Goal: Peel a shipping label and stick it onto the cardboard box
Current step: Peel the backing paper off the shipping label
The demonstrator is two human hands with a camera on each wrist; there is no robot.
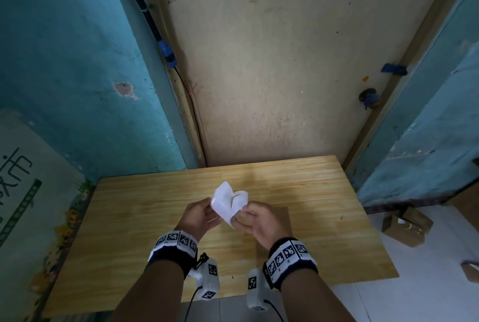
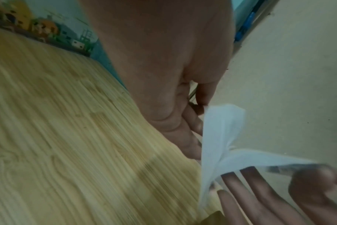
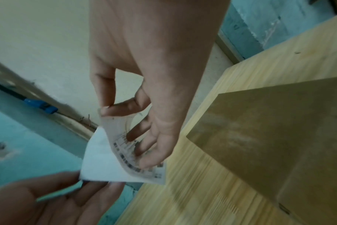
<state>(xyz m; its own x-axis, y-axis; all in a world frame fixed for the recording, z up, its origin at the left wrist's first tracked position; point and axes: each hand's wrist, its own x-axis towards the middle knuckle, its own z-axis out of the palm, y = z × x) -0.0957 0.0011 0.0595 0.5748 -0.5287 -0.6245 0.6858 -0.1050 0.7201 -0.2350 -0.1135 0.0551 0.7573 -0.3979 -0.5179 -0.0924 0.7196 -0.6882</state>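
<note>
Both hands hold a shipping label sheet above the wooden table (image 1: pixel 145 220). My left hand (image 1: pixel 211 207) (image 2: pixel 198 121) pinches the plain white backing (image 1: pixel 223 196) (image 2: pixel 221 129) (image 3: pixel 100 159). My right hand (image 1: pixel 239 214) (image 3: pixel 110 108) pinches a corner of the printed label (image 1: pixel 240 198) (image 3: pixel 129 152) (image 2: pixel 260 158) between thumb and forefinger. The two layers are spread apart in a V and still joined along the lower edge. The brown cardboard box (image 1: pixel 281 218) (image 3: pixel 269 137) lies flat on the table, partly hidden under my right hand.
The table stands in a corner, with a beige wall (image 1: pixel 285 62) behind it and a teal wall (image 1: pixel 64 62) to the left. A printed poster (image 1: pixel 26 192) leans at the left. Small cardboard boxes (image 1: pixel 407 225) lie on the floor to the right.
</note>
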